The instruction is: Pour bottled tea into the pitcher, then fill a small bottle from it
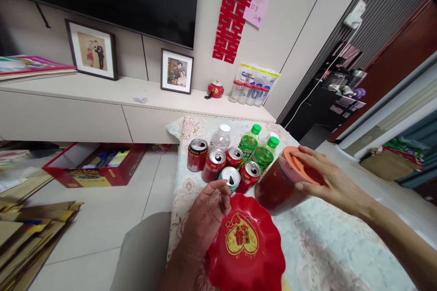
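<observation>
My right hand (317, 175) grips the orange lid (296, 163) of a large clear jar, thumb on the near side and fingers over the top. Dark reddish-brown contents fill the jar (278, 186), which leans beside the red plate. My left hand (206, 216) is over the left rim of that scalloped red plate (264, 254), its fingers curled in and nothing visible between them. Its fingertips are close to an opened teal-and-white can (230, 178). Several red cans (214, 166) stand just behind, some visibly opened. A gold heart design marks the plate's middle.
Two green-capped bottles (248, 143) and a white-capped clear bottle (221, 138) stand behind the cans on the floral tablecloth (186, 186). A low cabinet (150, 120) runs along the wall. On the floor at left are a red box (119, 175) and flattened cardboard (34, 236).
</observation>
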Demonstrator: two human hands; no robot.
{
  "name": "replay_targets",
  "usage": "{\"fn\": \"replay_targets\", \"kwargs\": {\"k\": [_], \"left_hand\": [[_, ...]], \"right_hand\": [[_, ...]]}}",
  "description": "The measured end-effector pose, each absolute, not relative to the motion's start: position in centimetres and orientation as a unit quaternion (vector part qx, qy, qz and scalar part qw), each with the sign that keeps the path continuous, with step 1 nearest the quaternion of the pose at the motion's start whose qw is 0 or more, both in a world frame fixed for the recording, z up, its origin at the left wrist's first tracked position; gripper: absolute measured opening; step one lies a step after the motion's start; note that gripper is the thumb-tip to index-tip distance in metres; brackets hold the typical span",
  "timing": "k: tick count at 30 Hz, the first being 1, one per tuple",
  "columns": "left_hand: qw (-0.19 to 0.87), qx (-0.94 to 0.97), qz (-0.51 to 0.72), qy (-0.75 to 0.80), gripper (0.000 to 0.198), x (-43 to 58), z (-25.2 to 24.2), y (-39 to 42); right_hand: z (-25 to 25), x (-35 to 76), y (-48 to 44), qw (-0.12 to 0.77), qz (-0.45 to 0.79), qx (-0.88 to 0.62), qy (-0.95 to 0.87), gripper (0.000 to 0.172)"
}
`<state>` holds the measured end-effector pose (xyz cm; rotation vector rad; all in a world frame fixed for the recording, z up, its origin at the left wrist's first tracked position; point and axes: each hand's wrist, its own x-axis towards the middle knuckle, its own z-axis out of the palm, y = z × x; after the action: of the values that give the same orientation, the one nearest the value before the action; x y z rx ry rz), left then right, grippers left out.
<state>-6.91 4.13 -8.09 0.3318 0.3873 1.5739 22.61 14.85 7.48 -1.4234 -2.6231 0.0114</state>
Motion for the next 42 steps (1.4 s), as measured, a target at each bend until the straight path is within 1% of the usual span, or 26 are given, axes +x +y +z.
{"fn": "replay_targets", "kwargs": {"k": [3, 8, 10, 14, 15, 16, 18, 19, 20, 28, 38, 42], "left_hand": [[0.675, 0.153, 0.700, 0.175, 0.031, -7.0, -8.0, 4.2], [0.671, 0.154, 0.703, 0.180, 0.034, -7.0, -8.1, 4.2], [0.669, 0.154, 0.704, 0.181, 0.035, -7.0, -8.2, 4.2], [0.674, 0.144, 0.700, 0.187, 0.036, -7.0, -8.1, 4.2], [0.675, 0.143, 0.699, 0.188, 0.036, -7.0, -8.0, 4.2], [0.676, 0.143, 0.699, 0.187, 0.036, -7.0, -8.0, 4.2], [0.675, 0.147, 0.699, 0.184, 0.035, -7.0, -7.9, 4.2], [0.675, 0.149, 0.699, 0.183, 0.035, -7.1, -7.8, 4.2], [0.676, 0.150, 0.698, 0.182, 0.034, -7.1, -7.8, 4.2], [0.668, 0.149, 0.705, 0.188, 0.033, -6.9, -7.9, 4.1], [0.676, 0.144, 0.698, 0.187, 0.034, -7.0, -7.8, 4.0], [0.673, 0.150, 0.699, 0.190, 0.035, -6.9, -7.7, 4.0]], "right_hand": [[8.9, 24.4, 15.2, 0.055, 0.046, -0.435, -0.898, 0.084], [10.9, 25.1, 15.0, 0.018, 0.111, -0.422, -0.900, 0.084], [11.2, 24.8, 14.7, 0.009, 0.122, -0.416, -0.901, 0.085], [11.7, 23.9, 14.0, 0.011, 0.132, -0.398, -0.908, 0.092], [11.9, 23.7, 13.9, 0.011, 0.138, -0.392, -0.909, 0.090], [12.2, 23.6, 13.7, 0.013, 0.144, -0.392, -0.909, 0.083], [12.5, 23.4, 13.6, 0.024, 0.154, -0.408, -0.900, 0.062], [12.5, 23.3, 13.7, 0.036, 0.152, -0.420, -0.894, 0.055], [12.3, 23.3, 13.9, 0.051, 0.146, -0.432, -0.889, 0.052], [8.8, 24.1, 15.4, 0.174, 0.081, -0.476, -0.858, 0.057], [8.9, 23.7, 14.6, 0.188, 0.085, -0.493, -0.845, 0.052], [8.7, 23.6, 14.5, 0.208, 0.088, -0.491, -0.842, 0.052]]}}
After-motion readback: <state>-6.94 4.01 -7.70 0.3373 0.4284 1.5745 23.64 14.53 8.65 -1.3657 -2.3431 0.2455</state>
